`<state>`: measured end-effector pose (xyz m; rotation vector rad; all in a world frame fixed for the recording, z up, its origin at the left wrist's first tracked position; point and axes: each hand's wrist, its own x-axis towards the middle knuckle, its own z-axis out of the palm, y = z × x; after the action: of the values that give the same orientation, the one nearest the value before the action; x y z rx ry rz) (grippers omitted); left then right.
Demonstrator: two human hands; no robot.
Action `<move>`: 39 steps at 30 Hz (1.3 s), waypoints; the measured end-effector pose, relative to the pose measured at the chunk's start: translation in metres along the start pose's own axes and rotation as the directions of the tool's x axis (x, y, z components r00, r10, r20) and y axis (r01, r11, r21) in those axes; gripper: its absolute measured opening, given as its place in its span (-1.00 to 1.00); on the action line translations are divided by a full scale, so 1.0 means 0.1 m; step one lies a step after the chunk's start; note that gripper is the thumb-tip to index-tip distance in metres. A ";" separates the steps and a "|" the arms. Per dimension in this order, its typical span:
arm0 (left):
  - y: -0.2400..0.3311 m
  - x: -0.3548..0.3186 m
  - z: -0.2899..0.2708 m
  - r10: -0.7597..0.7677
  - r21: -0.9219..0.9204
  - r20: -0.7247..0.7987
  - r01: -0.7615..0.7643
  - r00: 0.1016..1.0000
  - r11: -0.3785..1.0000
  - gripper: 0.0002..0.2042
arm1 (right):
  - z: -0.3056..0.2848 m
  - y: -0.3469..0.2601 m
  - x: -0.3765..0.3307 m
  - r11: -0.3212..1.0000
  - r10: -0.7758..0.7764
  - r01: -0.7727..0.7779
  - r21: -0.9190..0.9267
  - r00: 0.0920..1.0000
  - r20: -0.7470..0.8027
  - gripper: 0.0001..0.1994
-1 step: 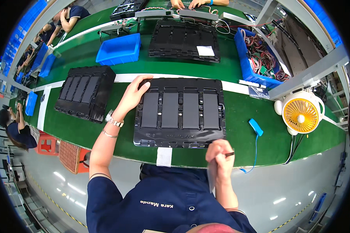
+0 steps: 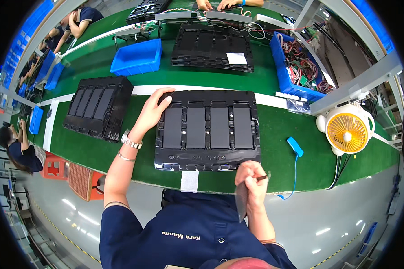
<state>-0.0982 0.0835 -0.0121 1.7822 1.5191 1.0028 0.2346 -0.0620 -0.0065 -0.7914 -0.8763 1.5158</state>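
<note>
In front of me on the green bench lies a black molded plastic tray (image 2: 202, 162), with several dark grey rectangular panels (image 2: 195, 127) side by side in it. My left hand (image 2: 155, 107) is closed on the tray's far left corner, its fingers curled over the edge. Beside the near right corner, my right hand (image 2: 253, 181) is closed in a pinch. From it hangs a thin, greyish see-through sheet (image 2: 241, 201), and a short dark strip (image 2: 261, 178) sticks out to the right. What the sheet is exactly, I cannot tell.
More black trays are stacked at the left (image 2: 96, 105) and far side (image 2: 211, 47). A blue bin (image 2: 137, 56) and a blue crate of wires (image 2: 283, 71) stand behind. To the right are a white-and-yellow fan (image 2: 347, 130) and a blue corded piece (image 2: 295, 146). Another person's hands (image 2: 217, 4) show across the bench.
My right hand has shifted slightly left, and the hanging sheet shows broader beneath it. My left hand and the tray have hardly moved.
</note>
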 end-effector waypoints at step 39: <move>0.18 -0.86 -0.78 0.203 0.843 -0.424 0.303 0.883 0.443 -0.60 | -0.75 -0.56 1.22 -0.479 -0.479 0.026 -0.877 0.830 0.286 -0.68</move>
<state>-0.1596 -0.0073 0.0307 2.2070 2.8138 0.5897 0.3125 0.0702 0.0049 -1.7385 -1.9949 -0.5050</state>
